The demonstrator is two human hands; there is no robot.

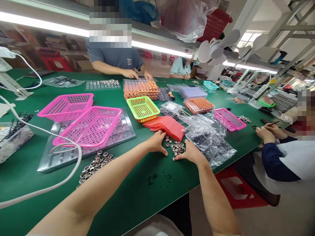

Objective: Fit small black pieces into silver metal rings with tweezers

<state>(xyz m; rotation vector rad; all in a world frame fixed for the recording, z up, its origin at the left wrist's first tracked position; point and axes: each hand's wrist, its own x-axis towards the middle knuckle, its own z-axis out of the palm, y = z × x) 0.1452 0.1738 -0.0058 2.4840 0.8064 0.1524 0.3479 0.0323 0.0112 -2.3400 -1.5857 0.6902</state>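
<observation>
Although the right hand (pixel 193 152), its grip impossible to tell, screens part of them, small metal parts (pixel 177 149) lie heaped between it and the unclenched left hand (pixel 157 143) on the green worktop (pixel 142 203), further metal rings (pixel 98 161) partly hidden behind the left forearm (pixel 109 175).

Small cup-shaped parts (pixel 178 149): shiny metal. Pink lattice basket (pixel 92 127): glossy plastic. Bags (pixel 214 144): clear, crinkled plastic. Tabletop (pixel 137 186): smooth, matt.

Bare arms (pixel 115 175) stretched forward, left hand (pixel 157 143) curved inward, right hand (pixel 194 152) cupped facing it, gap kept between.
</observation>
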